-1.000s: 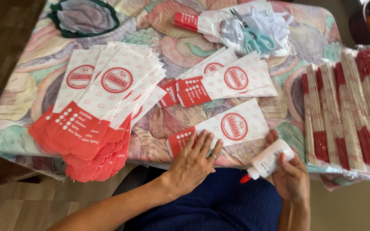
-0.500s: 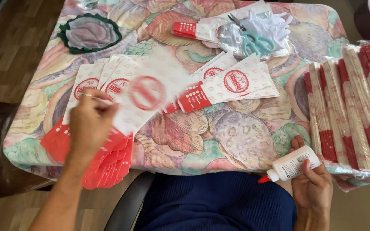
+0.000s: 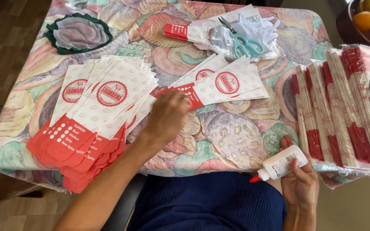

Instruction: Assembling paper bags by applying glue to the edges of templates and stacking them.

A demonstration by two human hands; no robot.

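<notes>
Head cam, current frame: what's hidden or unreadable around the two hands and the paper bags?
- Left hand: fingertips hidden behind the hand itself; contact with the small bag pile can't be confirmed.
- Glue bottle: its rear end is covered by the right hand.
- Fanned bag stack: lower bags covered by upper ones; count unclear.
- Wrapped bundles: cut off by the right edge.
- Fruit bowl: cut off at the top right corner.

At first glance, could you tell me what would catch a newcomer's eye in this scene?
Most striking is the fanned stack of red-and-white paper bags spread over the left of the flowery tablecloth. The left hand reaches over the table's middle toward a smaller pile of the same bags, while the right hand holds a white glue bottle with a red tip at the near edge.
</notes>
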